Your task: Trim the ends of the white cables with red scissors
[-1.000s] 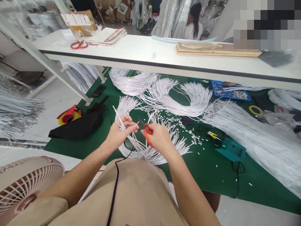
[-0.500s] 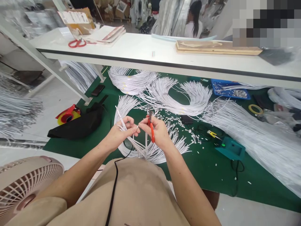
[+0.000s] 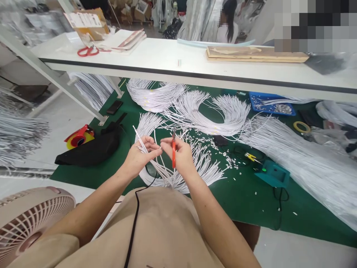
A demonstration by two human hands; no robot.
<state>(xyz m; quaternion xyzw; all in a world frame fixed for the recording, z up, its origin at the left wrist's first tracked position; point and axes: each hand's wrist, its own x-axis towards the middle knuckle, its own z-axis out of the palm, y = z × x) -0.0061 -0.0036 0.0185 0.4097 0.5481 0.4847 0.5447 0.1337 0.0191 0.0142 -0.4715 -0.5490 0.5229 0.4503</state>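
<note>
Closed around several white wires (image 3: 138,136), my left hand (image 3: 141,155) is over the near bundle, with the wire ends sticking up past its fingers. My right hand (image 3: 180,153) grips red-handled pliers (image 3: 173,153), whose dark jaws point away from me. Both hands' fingertips come close together at a thin wire end; whether the right fingers pinch it is too small to tell. Beneath them a bundle of white wires (image 3: 205,165) curves over the green mat. Small white cut pieces (image 3: 227,158) lie scattered to the right of the bundle.
Coiled white wire bundles (image 3: 220,126) lie beyond my hands, below a white shelf (image 3: 164,56). To the right are a blue tray (image 3: 270,104), a teal device (image 3: 275,173) and yellow-handled tool (image 3: 250,156). A black pouch (image 3: 89,150) and tape dispenser (image 3: 79,137) lie left, a fan (image 3: 36,219) nearer.
My right hand has shifted slightly left and turned, so the pliers now stand more edge-on. One wire now rises upright between my hands. The left hand keeps its hold on the wires.
</note>
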